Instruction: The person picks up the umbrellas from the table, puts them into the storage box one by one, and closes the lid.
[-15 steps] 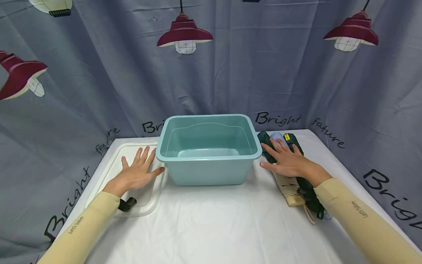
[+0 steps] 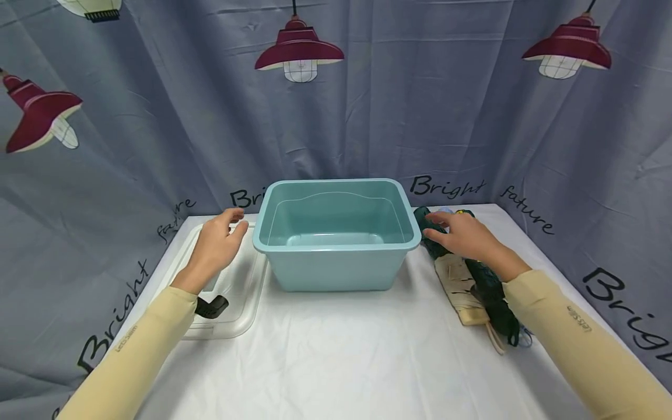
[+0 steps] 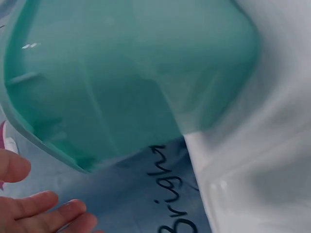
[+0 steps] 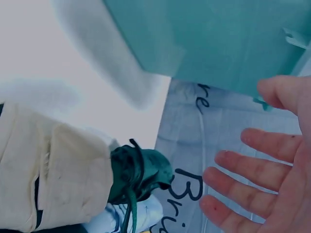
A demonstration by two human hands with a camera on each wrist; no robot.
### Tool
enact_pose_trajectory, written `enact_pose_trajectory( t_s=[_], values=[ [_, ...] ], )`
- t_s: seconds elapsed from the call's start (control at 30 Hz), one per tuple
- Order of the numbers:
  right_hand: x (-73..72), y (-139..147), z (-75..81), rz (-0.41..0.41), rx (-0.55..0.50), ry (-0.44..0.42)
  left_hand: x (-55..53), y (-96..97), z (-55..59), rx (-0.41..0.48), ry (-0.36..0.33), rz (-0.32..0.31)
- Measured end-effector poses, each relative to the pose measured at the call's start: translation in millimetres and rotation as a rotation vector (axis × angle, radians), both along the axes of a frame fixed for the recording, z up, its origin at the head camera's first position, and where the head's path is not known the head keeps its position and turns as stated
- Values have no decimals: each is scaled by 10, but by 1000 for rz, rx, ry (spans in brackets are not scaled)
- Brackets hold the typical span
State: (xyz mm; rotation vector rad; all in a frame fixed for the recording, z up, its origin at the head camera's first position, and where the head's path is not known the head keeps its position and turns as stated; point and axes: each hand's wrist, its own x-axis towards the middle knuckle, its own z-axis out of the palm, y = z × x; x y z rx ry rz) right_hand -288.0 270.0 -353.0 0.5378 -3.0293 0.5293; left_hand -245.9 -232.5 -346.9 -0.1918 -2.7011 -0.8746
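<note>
Grey-blue fabric is hung as a curtain (image 2: pixel 367 116) across the upper frame, behind a tabletop (image 2: pixel 341 350) covered in white at lower centre. A teal tub (image 2: pixel 336 268) is set mid-frame, mouth upward; a pale lid (image 2: pixel 247 283) is laid flat at centre left, and beige and dark green bundles (image 2: pixel 458 286) are placed at centre right. The left hand (image 2: pixel 216 245) and right hand (image 2: pixel 464 236), spread palm-down half a second ago, have been turned inward near the tub, fingers loose, nothing grasped; the tub is thus flanked but, it is judged, not yet held.
</note>
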Motion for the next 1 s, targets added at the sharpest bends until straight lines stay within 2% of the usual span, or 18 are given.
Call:
enact_pose_trajectory(
  t_s=[0.07, 0.13, 0.37, 0.53, 0.63, 0.87, 1.0],
  values=[
    [-5, 0, 26, -11, -45, -6, -28, 52, 62, 26, 24, -6],
    [-8, -2, 49, -20, -72, -13, -59, 105, 122, 34, 16, -15],
    [10, 4, 104, -50, -136, -52, -201, 271, 258, 16, -101, -30],
    [26, 24, 100, -66, -164, -71, -317, 347, 260, 9, -150, -55],
    [26, 39, 100, -76, -182, -89, -368, 374, 244, -41, -163, -60],
    [51, 84, 91, -79, -194, -110, -391, 396, 196, -138, -264, -15],
    [83, 131, 84, -89, -176, -130, -393, 408, 199, -184, -265, -14]
  ],
)
